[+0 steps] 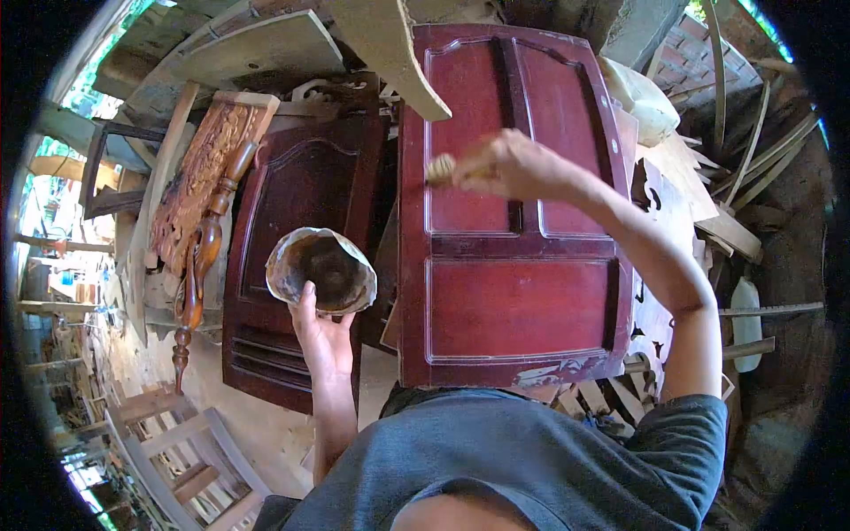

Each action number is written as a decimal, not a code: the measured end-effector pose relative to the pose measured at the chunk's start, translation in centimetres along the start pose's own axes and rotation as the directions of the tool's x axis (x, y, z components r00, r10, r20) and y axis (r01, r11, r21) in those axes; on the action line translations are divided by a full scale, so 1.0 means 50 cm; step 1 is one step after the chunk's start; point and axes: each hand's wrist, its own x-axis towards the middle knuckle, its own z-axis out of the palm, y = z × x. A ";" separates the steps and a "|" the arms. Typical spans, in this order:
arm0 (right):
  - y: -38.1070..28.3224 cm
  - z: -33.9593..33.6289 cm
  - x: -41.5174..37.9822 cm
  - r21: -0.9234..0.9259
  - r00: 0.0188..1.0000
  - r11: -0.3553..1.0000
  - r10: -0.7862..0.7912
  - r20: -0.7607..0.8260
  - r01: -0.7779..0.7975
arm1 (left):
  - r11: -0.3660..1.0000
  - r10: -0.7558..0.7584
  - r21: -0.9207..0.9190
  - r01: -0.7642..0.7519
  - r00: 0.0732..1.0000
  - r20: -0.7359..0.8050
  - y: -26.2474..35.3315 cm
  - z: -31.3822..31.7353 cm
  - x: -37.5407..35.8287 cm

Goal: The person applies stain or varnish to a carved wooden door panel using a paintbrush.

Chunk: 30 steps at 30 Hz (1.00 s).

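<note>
My left hand [324, 341] holds up a rough-rimmed bowl [365, 281], its thumb over the rim and its fingers underneath. The inside of the bowl looks dark and stained. My right hand [515, 166] is closed around a brush [440, 169] with a pale, rounded head, blurred by motion. The brush head is at the left side of a reddish-brown panelled door [513, 310], overlapping its frame and the edge of an upper panel in this view. The door lies in front of me, with raised mouldings around its panels.
Left of the door stands a darker panelled door [297, 203]. Beyond it are a carved wooden panel [199, 168] and a turned post [205, 252]. A curved board [421, 75] juts over the door's top. A pale jug [645, 102] and wood scraps lie right.
</note>
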 end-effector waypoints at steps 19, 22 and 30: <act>-0.167 0.031 -0.056 0.308 0.817 0.888 0.441 -0.371 -0.340 | 0.991 0.033 -0.129 -0.034 0.999 -0.008 0.006 -0.080 -0.109; -0.182 -0.015 -0.089 0.060 0.768 0.816 0.564 -0.305 -0.575 | 0.988 0.051 -0.146 -0.051 0.999 -0.007 0.007 -0.095 -0.115; -0.134 0.079 -0.011 0.349 0.792 0.803 0.571 -0.216 -0.483 | 0.997 0.017 -0.080 -0.020 0.999 -0.034 0.007 -0.114 -0.111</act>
